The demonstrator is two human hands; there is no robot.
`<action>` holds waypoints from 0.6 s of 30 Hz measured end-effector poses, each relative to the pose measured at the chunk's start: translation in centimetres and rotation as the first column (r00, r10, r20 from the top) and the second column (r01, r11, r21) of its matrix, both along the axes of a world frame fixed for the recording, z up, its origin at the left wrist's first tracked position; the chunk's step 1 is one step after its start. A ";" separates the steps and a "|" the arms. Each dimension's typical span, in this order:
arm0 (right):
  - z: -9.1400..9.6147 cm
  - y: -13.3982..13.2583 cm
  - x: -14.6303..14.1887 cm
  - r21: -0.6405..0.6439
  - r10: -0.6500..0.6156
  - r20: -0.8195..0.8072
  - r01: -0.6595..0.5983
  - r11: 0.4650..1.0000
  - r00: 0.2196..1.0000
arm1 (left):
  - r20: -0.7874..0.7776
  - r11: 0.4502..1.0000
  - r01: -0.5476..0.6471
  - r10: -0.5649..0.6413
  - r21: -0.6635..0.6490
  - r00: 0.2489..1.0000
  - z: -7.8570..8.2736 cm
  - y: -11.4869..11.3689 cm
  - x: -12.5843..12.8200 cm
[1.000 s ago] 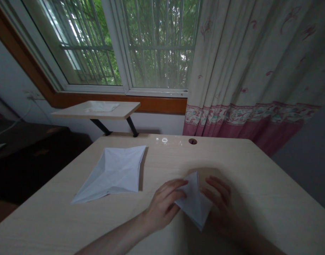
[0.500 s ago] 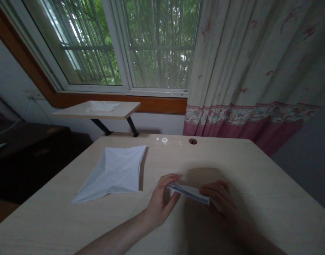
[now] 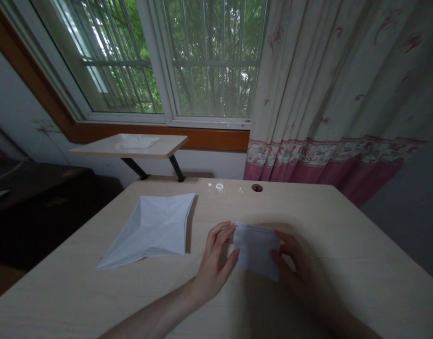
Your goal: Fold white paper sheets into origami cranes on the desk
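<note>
A small folded white paper (image 3: 257, 249), roughly square with layered edges along its top, is held between my two hands above the desk. My left hand (image 3: 216, 259) grips its left edge, thumb at the near side and fingers at the far corner. On the right edge, the thumb and fingers of my right hand (image 3: 296, 263) pinch the paper; that hand lies in shadow. To the left, apart from both hands, a larger creased white paper (image 3: 163, 226) with raised edges rests on the desk.
The pale wooden desk (image 3: 216, 202) has a round cable hole (image 3: 257, 188) near its back edge. A raised shelf (image 3: 163, 147) at the back left carries a crumpled white sheet (image 3: 136, 141). Behind stand a barred window (image 3: 209, 61) and a floral curtain (image 3: 325, 94).
The folded paper has tilted from nearly edge-on to showing its broad square face. My fingers have shifted along its sides. The larger paper has stayed put.
</note>
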State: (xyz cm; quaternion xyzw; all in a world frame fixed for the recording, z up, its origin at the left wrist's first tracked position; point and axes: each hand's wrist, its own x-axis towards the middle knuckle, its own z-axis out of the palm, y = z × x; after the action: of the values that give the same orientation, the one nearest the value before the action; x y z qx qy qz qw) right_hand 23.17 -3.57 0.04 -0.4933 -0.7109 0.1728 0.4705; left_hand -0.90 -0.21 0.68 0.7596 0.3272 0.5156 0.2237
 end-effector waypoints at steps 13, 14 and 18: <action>-0.7 1.8 0.5 -0.018 -0.152 0.122 0.155 0.988 0.981 | -0.236 0.996 0.042 -0.022 0.083 0.972 0.2 0.1 0.0; -1.0 1.9 0.6 0.003 -0.154 0.134 0.155 0.988 0.979 | -0.275 0.992 0.076 -0.045 0.104 0.960 0.2 0.1 0.0; -2.2 2.4 1.0 0.006 -0.162 0.180 0.164 0.986 0.970 | -0.411 0.979 0.127 -0.051 0.159 0.910 0.3 0.2 0.2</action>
State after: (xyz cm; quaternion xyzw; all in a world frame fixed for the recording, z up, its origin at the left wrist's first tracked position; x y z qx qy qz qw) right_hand 24.12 -1.21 -2.19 -0.5656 -0.7069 0.0913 0.4148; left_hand -0.69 -0.03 1.00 0.8813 0.2827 0.3641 0.1041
